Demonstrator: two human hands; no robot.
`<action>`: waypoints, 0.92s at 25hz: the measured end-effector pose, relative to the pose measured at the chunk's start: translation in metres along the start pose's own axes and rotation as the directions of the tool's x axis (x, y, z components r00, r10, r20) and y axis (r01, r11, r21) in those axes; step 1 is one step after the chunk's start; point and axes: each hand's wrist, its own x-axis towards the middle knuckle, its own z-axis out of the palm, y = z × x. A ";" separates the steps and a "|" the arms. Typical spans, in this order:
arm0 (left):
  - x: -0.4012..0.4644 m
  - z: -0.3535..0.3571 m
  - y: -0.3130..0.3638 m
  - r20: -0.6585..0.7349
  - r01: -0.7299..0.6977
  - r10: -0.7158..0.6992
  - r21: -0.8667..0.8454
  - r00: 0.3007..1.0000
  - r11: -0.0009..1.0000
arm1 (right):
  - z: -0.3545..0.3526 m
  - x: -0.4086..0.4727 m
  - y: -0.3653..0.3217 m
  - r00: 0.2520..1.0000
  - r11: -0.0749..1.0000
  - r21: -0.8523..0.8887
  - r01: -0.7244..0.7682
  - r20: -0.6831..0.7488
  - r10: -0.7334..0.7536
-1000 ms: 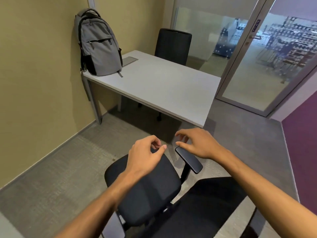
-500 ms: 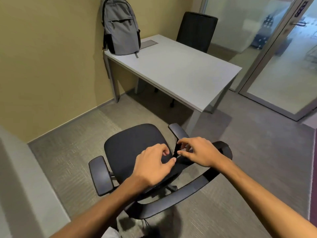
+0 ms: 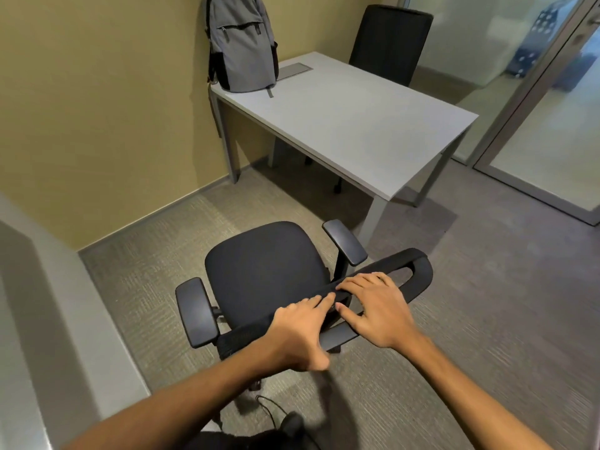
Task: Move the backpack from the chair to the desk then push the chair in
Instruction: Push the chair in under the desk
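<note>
The grey backpack point(image 3: 242, 43) stands upright on the far left corner of the pale grey desk point(image 3: 357, 125), leaning against the yellow wall. A black office chair point(image 3: 263, 271) with two armrests stands on the carpet in front of me, about a metre short of the desk, its seat bare and facing the desk. Both hands rest on the top edge of its backrest. My left hand point(image 3: 298, 332) curls over the rim with the thumb behind. My right hand point(image 3: 376, 306) lies flatter on the rim, fingers over the front.
A second black chair point(image 3: 389, 40) sits at the desk's far side. A glass partition and door point(image 3: 535, 131) close the right side. A grey ledge point(image 3: 48, 319) runs along my left. A flat grey panel point(image 3: 292, 70) lies beside the backpack.
The view has pulled back and risen. Both hands came down from hovering above the seat and armrest onto the top of the chair's backrest and closed on it.
</note>
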 end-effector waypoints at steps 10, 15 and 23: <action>0.016 -0.031 -0.051 -0.064 -0.059 0.060 0.021 0.996 0.998 | 0.011 0.041 -0.028 0.990 0.990 -0.028 -0.135 -0.048 0.134; 0.027 -0.050 -0.097 -0.142 -0.057 0.066 0.064 0.988 0.996 | 0.003 0.085 -0.009 0.991 0.999 0.042 0.018 0.128 -0.024; 0.055 -0.075 -0.161 -0.354 0.168 -0.126 0.090 0.927 0.982 | 0.005 0.145 0.009 0.979 0.996 -0.034 0.087 0.190 -0.079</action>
